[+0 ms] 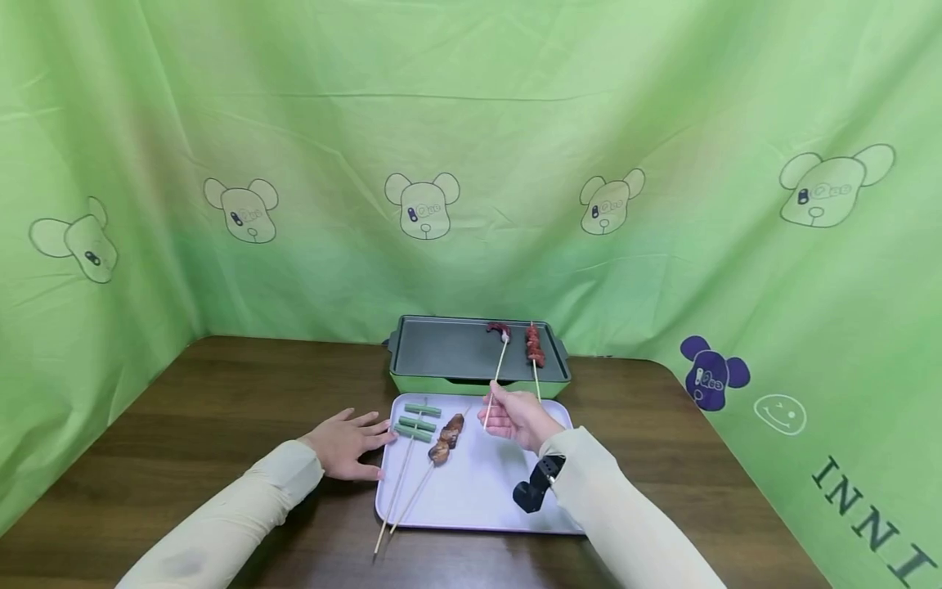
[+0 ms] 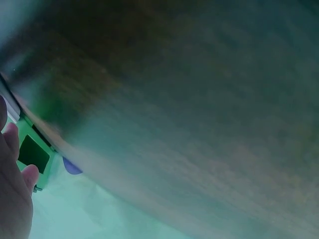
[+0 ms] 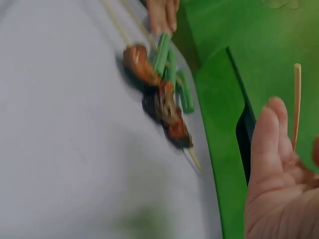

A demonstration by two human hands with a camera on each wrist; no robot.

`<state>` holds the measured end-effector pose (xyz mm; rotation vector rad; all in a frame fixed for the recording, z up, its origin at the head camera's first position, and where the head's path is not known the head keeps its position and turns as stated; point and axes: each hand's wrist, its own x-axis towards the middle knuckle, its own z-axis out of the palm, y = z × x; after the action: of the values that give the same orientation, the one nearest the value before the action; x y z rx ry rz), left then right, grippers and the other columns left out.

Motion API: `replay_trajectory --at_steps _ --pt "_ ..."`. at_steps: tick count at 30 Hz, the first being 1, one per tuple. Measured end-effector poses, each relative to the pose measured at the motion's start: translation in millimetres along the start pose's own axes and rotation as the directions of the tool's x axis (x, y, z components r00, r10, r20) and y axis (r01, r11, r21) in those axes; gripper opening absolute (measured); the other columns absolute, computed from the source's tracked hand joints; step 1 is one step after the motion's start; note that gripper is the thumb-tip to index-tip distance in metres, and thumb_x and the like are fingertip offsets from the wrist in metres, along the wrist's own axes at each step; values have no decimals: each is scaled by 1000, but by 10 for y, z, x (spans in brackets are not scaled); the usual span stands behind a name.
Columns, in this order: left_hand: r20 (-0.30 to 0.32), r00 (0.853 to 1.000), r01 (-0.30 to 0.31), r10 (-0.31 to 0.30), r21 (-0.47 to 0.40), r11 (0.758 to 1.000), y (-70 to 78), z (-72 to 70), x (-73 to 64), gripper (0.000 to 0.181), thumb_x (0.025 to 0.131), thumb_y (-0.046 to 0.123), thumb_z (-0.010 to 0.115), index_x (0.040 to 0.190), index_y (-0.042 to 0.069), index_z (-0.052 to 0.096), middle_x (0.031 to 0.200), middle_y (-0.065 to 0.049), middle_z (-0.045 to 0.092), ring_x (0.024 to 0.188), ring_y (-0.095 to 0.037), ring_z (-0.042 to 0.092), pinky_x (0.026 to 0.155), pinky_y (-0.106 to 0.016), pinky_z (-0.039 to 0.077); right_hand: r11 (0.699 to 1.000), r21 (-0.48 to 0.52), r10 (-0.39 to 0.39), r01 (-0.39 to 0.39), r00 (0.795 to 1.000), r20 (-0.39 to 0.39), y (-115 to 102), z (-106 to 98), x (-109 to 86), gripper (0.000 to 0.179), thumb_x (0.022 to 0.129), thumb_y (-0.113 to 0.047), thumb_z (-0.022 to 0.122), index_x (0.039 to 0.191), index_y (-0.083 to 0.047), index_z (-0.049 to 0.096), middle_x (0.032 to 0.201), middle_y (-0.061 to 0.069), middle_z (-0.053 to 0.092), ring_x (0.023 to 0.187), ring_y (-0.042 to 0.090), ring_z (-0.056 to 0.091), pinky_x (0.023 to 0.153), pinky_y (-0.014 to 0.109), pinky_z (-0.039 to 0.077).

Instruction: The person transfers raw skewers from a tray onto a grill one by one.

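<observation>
My right hand pinches the stick of a skewer with a dark red, curled octopus-like piece, which lies on or just over the griddle; contact cannot be told. Right of it, a red meat skewer lies on the griddle, its stick pointing toward me. Fingers spread, my left hand rests at the left edge of the white tray. On that tray lie a skewer of green bean-like pieces and a browned meat skewer, also seen in the right wrist view.
A wooden table bears the tray and the green-bodied griddle behind it. Both skewer sticks on the tray reach past its front edge. A green curtain printed with bear faces hangs behind and beside the table.
</observation>
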<state>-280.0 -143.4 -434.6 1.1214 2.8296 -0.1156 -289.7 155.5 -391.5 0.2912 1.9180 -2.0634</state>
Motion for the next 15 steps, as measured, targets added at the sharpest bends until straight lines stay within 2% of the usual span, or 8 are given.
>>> replay_trajectory --at_steps 4,7,12,15 --pt "0 1000 6 -6 -4 1000 -5 -13 8 68 90 61 45 143 17 48 147 -3 44 138 -28 35 108 -53 25 999 13 29 -30 995 97 27 -28 -66 72 101 -50 32 127 16 45 69 5 64 59 10 63 59 22 54" --pt "6 1000 6 -6 -9 1000 3 -22 13 69 90 61 45 143 17 48 147 -3 43 138 -28 34 109 -53 25 999 -18 39 -37 986 163 104 -53 -115 82 99 -57 28 131 18 40 72 5 65 61 9 64 60 21 54" --pt "26 1000 5 -5 -17 1000 5 -15 5 68 90 60 46 143 16 48 148 -4 43 138 -28 34 109 -54 24 996 -55 79 -67 964 254 270 -21 -211 76 101 -53 29 129 17 40 72 5 64 60 8 64 60 20 54" --pt "23 1000 9 -9 -14 1000 6 -11 0 67 90 59 46 142 17 49 147 -3 43 138 -28 34 109 -53 24 993 -88 102 -81 955 278 355 35 -270 64 103 -43 35 126 16 45 72 4 65 61 8 64 60 19 54"
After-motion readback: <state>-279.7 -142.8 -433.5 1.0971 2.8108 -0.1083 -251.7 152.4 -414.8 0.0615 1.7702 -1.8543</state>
